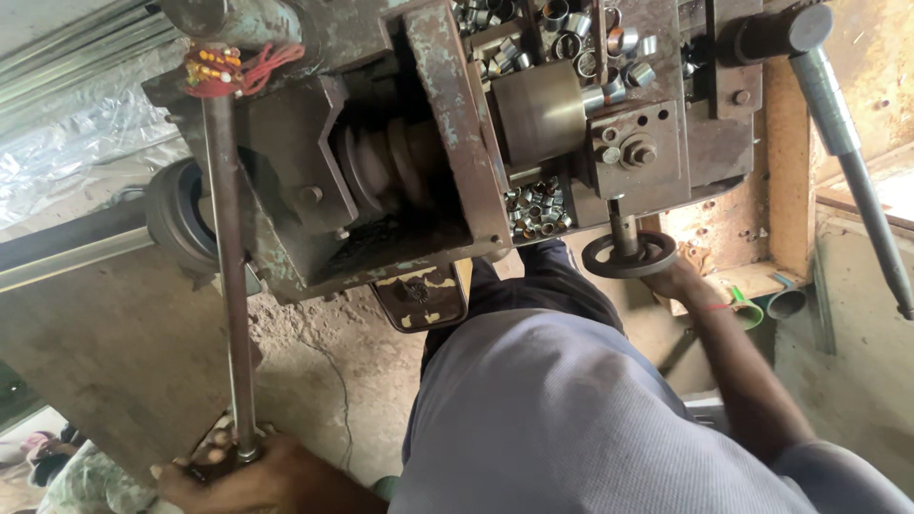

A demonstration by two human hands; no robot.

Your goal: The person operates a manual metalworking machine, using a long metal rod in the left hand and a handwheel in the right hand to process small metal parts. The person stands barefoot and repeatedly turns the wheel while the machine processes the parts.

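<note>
Head view: we are gripping the long lever rod (231,314) with our left hand (238,471) while our right hand (678,281) is clasping the small handwheel (628,255).

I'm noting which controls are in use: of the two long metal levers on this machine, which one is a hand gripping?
The long lever with red thread tied near its top; the left hand grips its lower end. The thicker lever at the other side hangs untouched.

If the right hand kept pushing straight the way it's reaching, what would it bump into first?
The right hand already grips the small dark handwheel. Straight beyond it stands the wheel's short shaft and then the rusty machine body, though depth is hard to judge here.
</note>
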